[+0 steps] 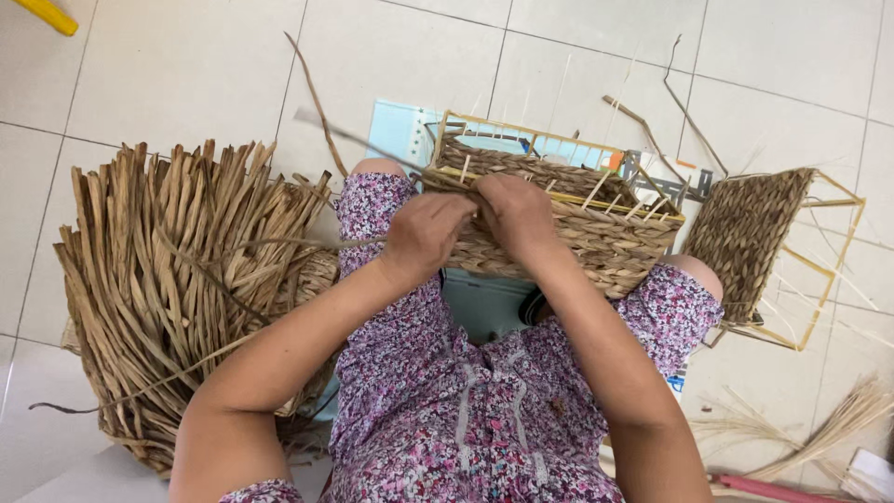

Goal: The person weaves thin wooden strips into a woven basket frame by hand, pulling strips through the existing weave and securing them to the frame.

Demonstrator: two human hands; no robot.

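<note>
A half-woven seagrass basket [568,219] on a yellow wire frame rests across the person's knees, near the middle of the view, tipped with its open side facing away. The left hand [424,237] is closed on a flat dried strand [372,149] at the basket's near-left rim; the strand runs from the fingers up and to the far left. The right hand [517,212] lies just beside it, touching the left hand, fingers curled over the woven rim and pinching the weave; what exactly it grips beneath the fingers cannot be told.

To the left, on the tiled floor [186,65], stands a large bundle of dried seagrass blades [177,279], close against the person's left leg. To the right, well apart from the hands, a second partly woven basket frame [768,242] lies on the floor. Loose pale straw [829,424] lies at the near right. A yellow object [45,14] sits at the far-left corner.
</note>
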